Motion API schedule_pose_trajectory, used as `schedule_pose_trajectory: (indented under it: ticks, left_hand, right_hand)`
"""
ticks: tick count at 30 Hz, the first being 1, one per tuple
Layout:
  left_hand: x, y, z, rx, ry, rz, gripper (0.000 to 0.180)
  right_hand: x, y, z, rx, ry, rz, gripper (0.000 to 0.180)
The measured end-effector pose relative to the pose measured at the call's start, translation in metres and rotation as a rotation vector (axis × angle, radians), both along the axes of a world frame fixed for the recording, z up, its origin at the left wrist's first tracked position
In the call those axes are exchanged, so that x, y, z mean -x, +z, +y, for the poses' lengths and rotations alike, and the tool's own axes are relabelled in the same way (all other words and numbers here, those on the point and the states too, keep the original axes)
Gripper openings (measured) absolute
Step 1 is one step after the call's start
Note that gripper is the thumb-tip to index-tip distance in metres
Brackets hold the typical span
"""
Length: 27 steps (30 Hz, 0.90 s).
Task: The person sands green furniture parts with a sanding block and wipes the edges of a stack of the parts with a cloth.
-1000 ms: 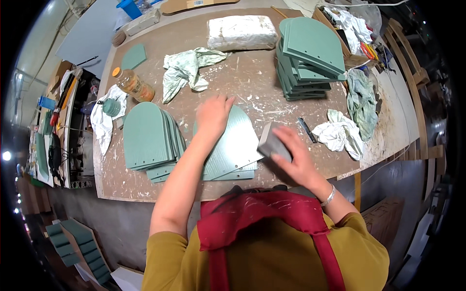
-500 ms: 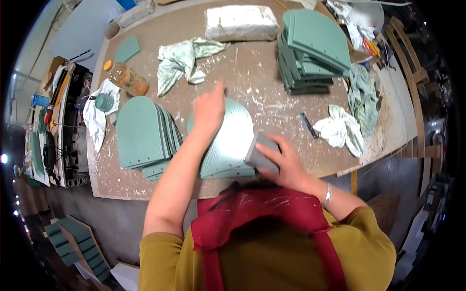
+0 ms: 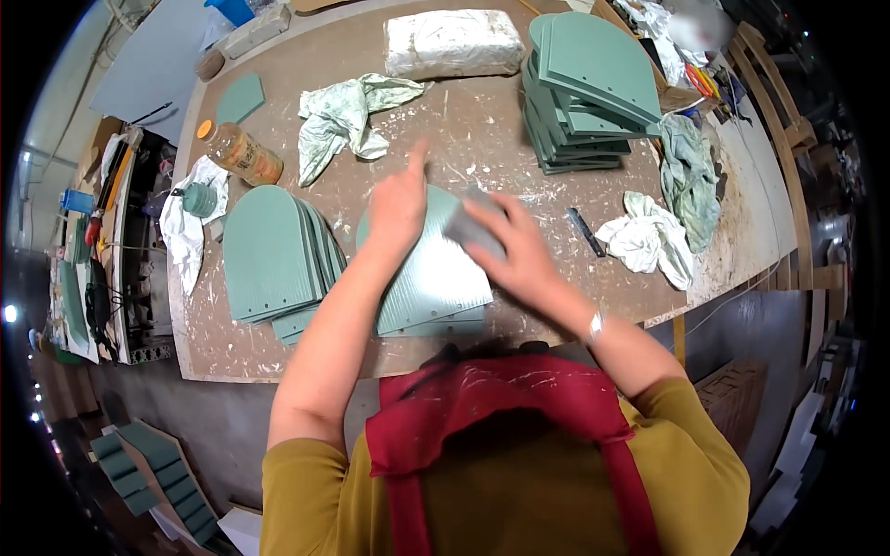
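A pale green, round-topped panel [image 3: 431,269] lies in front of me on a similar one, with small holes along its straight near edge. My left hand [image 3: 399,206] rests on its upper left part, the index finger stretched away from me, the others bent and partly hidden. In my right hand [image 3: 514,241] is a grey sanding block [image 3: 476,225], blurred by motion, against the panel's upper right side. Left of the panel stands a stack of like green panels [image 3: 269,250]. Farther off at the right is a taller, uneven stack [image 3: 598,69].
A crumpled stained cloth [image 3: 338,125], an orange-capped bottle [image 3: 241,153] and a white wrapped block [image 3: 454,44] lie farther back on the worktable [image 3: 445,120]. To the right are a dark comb-like strip [image 3: 586,232], a white rag [image 3: 649,239] and a greenish cloth [image 3: 691,181].
My right hand has moved the sanding block away from me and slightly left, from the panel's lower right edge to its upper right side. The left hand has stayed almost still.
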State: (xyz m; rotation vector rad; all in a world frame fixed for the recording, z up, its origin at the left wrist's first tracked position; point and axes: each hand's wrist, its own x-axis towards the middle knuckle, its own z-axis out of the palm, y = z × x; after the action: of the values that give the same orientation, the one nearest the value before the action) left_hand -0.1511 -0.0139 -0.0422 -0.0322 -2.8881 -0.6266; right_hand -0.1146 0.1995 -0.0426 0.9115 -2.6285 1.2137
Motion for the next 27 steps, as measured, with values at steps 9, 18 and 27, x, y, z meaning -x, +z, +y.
schedule_pose_trajectory:
  ticks: [9, 18, 27]
  left_hand:
    - [-0.126, 0.027, 0.031, 0.037, -0.341, 0.073, 0.061]
    - [-0.131, 0.006, 0.031, 0.024, -0.394, 0.039, 0.067]
    - [-0.129, 0.016, 0.026, 0.124, -0.533, 0.051, 0.059]
  right_hand:
    - [0.027, 0.045, -0.001, -0.246, 0.017, -0.153, 0.044]
    - [0.013, 0.033, -0.131, -0.352, 0.378, 0.274, 0.039]
    - [0.053, 0.044, -0.120, -0.391, 0.535, 0.244, 0.042]
